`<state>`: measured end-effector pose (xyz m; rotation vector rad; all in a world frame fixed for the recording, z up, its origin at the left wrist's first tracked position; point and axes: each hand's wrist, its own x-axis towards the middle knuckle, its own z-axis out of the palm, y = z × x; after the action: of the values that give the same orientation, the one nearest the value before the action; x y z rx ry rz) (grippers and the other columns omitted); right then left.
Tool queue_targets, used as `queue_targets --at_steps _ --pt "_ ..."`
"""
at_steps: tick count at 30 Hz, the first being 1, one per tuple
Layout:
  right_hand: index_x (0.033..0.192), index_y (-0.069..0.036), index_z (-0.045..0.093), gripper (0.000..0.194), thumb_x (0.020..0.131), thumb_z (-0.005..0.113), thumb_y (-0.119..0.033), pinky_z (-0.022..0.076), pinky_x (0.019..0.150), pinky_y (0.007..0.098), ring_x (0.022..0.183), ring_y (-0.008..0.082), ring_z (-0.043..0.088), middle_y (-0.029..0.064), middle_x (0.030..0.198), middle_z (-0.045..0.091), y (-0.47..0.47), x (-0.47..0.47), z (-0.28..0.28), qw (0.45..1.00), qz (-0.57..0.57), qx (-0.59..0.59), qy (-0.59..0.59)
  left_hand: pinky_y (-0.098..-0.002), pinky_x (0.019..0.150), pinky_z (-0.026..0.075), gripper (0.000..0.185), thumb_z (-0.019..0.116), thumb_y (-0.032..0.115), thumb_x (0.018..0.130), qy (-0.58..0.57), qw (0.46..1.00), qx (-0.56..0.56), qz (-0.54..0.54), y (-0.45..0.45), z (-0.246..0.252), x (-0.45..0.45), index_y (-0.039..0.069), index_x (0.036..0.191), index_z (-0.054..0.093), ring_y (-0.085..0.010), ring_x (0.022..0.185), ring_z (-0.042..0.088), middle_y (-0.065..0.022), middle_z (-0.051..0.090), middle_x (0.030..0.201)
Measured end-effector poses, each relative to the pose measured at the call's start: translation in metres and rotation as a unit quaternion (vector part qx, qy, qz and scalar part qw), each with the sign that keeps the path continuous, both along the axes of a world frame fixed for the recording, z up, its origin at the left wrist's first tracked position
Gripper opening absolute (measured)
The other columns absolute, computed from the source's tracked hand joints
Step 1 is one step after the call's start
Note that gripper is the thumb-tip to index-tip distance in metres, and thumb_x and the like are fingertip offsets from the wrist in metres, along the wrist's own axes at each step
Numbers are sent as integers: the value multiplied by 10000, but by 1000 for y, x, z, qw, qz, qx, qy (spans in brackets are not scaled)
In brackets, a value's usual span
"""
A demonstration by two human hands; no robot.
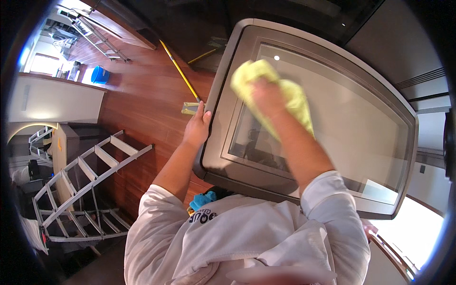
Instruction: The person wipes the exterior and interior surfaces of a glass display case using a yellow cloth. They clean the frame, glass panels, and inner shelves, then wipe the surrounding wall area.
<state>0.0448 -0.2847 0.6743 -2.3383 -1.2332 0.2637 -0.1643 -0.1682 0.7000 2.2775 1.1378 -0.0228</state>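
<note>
A large glass door [349, 117] with a bronze-coloured metal frame stands before me. My right hand [267, 94], blurred, presses a yellow microfibre cloth [254, 71] against the upper left of its pane. Part of the cloth hangs beside my forearm over the glass. My left hand [197, 126] grips the left edge of the metal frame [216, 85], the thumb and one finger showing and the other fingers hard to make out. A dim reflection shows in the lower left of the pane.
On the wooden floor [142, 92] lies a yellow pole [180, 73] with a flat tool head [189, 108] beside the door. An aluminium stepladder [87, 169] stands at the left, a blue bucket [100, 74] farther off. A blue cloth [203, 200] hangs at my waist. Dark glossy panels [299, 10] rise behind the door.
</note>
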Motion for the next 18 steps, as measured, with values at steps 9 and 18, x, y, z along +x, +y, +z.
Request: queue_targets --at_steps 9,18 --pt "1050 -66 558 302 804 531 -239 444 811 401 958 312 567 207 1016 585 -247 225 12 873 -465 -146 10 -451 825 397 562 383 379 895 10 998 -55 -17 2 7 5 93 1349 216 -410 989 495 -281 524 1055" --pt "1249 -137 456 557 695 512 -119 301 998 366 1176 319 399 198 1279 409 2 100 6 984 -126 -72 -101 -415 849 395 562 440 319 885 -26 994 -107 -18 6 5 1 50 1337 242 -400 1029 480 -265 502 1113"
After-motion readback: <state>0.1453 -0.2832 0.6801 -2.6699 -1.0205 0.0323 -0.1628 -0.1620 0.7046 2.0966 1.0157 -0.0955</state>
